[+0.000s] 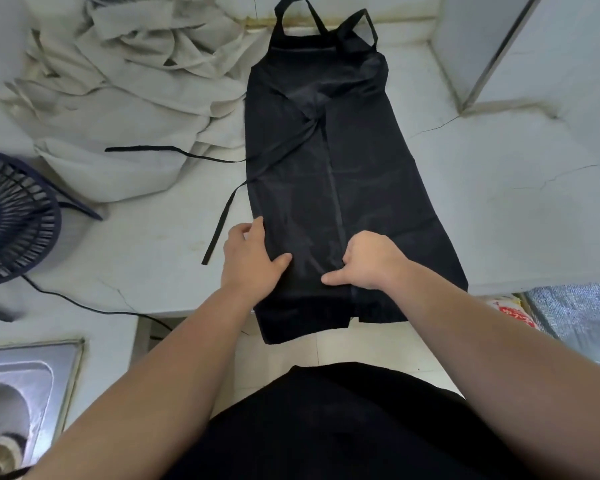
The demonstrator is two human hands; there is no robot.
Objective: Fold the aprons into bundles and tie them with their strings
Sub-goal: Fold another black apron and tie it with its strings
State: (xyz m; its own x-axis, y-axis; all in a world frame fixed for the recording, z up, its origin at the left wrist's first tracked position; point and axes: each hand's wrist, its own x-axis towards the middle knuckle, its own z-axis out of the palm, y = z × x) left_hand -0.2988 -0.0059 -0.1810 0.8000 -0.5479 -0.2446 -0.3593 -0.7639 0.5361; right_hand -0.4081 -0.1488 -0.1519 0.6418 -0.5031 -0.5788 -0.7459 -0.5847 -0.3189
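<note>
A black apron (302, 174) lies lengthwise on the white counter (499, 202), its long sides folded in toward a middle seam and its hem hanging over the near edge. Its neck strap (293, 8) points away from me. Two black strings trail off its left side, one string (174, 151) across the pale cloth and the other string (219, 226) down the counter. My left hand (252, 258) grips the apron's left folded edge, thumb on top. My right hand (368, 263) pinches fabric at the middle seam, fingers curled.
A heap of pale beige aprons (118, 81) covers the counter's far left. A dark fan (11, 220) with its cable stands at the left edge. A steel sink (18, 382) is at the lower left. A white cabinet (520, 46) rises at the far right.
</note>
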